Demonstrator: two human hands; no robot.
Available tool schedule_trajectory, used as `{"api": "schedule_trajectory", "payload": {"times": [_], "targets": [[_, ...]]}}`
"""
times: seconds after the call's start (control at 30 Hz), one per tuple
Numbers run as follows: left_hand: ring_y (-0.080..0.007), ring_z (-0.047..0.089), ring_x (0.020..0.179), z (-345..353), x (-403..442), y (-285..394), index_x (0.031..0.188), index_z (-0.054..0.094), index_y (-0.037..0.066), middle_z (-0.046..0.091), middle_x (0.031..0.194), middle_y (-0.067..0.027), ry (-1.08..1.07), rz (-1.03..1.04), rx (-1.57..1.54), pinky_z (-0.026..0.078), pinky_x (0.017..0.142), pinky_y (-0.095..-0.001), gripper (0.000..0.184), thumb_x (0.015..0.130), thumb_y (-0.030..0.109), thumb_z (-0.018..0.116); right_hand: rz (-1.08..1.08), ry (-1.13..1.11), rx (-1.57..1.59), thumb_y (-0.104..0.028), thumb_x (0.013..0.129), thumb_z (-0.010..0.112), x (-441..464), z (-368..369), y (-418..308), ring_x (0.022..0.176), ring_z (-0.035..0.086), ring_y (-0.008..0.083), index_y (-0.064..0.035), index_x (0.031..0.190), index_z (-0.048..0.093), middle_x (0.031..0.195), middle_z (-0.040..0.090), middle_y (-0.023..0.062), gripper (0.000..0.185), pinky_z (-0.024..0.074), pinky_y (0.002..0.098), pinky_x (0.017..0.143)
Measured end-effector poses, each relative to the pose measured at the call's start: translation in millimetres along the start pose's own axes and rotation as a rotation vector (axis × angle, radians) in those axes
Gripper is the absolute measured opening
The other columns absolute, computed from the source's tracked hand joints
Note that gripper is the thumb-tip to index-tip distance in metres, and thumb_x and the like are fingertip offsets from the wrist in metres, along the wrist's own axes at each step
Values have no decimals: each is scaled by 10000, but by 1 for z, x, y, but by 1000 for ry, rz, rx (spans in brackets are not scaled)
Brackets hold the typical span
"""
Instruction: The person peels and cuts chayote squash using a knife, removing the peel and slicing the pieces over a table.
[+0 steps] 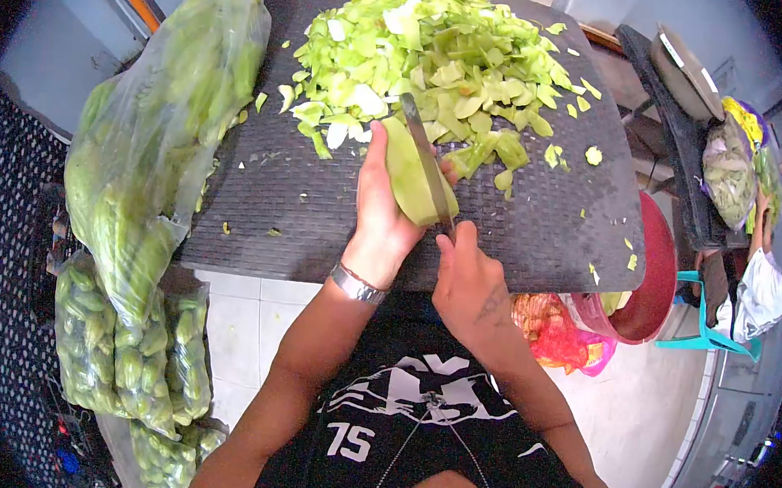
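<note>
Basically, left hand (382, 200) grasped pale green vegetable (405, 170); right hand (474, 282) clenched knife (428, 160) across it, cut depth unclear. Peelings (476, 64) lay heaped on surface (271, 208).

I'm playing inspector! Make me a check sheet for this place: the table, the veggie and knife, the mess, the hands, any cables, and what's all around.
Surface: dark table with a woven pattern.
Job's things: pale green vegetable; knife lying across it.
Clutter: big heap of green pieces towards the far side, small scraps scattered nearby.
Grippers: two bare hands; the left hand holds the vegetable, the right hand grips the knife.
Cables: nothing seen.
Surroundings: large clear bag of green produce at left; red tub and teal stool at right.
</note>
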State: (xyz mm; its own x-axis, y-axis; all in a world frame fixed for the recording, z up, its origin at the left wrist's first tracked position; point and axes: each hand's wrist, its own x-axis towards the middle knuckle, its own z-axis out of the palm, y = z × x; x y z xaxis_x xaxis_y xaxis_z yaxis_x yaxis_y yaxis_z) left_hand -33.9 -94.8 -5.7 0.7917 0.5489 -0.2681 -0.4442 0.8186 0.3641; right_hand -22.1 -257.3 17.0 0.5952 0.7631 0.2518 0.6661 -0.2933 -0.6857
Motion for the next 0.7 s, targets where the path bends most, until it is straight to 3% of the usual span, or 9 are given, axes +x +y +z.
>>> {"api": "schedule_trajectory", "payload": {"times": [0.07,0.17,0.37,0.47,0.57,0.7], "targets": [[-307,626,833,2,-2,1,1025,613,69,638,915,-100,2,11,-3,553,856,-502,532,1042,584,482,-8,10,8,-74,1028,557,1,0,-1,763,641,527,-10,1031,418,711,601,310,153,447,591,558],[-312,629,826,7,-6,1,1015,608,69,637,911,-103,32,28,21,545,906,-526,531,1050,579,466,-36,2,-32,-144,1034,557,1,2,3,673,681,461,-15,1019,444,726,648,272,173,536,543,536],[-330,667,892,2,-6,-3,1008,604,62,646,917,-114,-8,70,18,537,938,-526,559,1053,595,439,9,-39,-72,-151,1038,551,1,-3,-1,688,694,453,-12,1039,446,724,656,270,174,549,539,551],[-323,677,939,4,-8,-3,1034,611,52,667,957,-125,-21,12,158,537,944,-501,603,1057,616,399,11,7,-93,-149,1038,551,3,0,8,691,696,451,-19,1044,449,727,660,267,165,550,539,553],[-306,678,967,1,-4,-4,1094,628,47,684,1025,-134,59,55,265,538,942,-470,644,1059,634,364,-45,24,-105,-146,1038,550,3,-3,13,697,693,458,-27,1046,451,735,662,270,155,544,552,559],[-240,651,1035,-9,-2,0,1225,629,24,687,1100,-95,74,158,583,501,984,-412,643,1064,604,403,42,-26,-121,-144,1038,552,-4,-2,19,699,686,468,-31,1047,452,744,663,273,151,534,567,568]]}}
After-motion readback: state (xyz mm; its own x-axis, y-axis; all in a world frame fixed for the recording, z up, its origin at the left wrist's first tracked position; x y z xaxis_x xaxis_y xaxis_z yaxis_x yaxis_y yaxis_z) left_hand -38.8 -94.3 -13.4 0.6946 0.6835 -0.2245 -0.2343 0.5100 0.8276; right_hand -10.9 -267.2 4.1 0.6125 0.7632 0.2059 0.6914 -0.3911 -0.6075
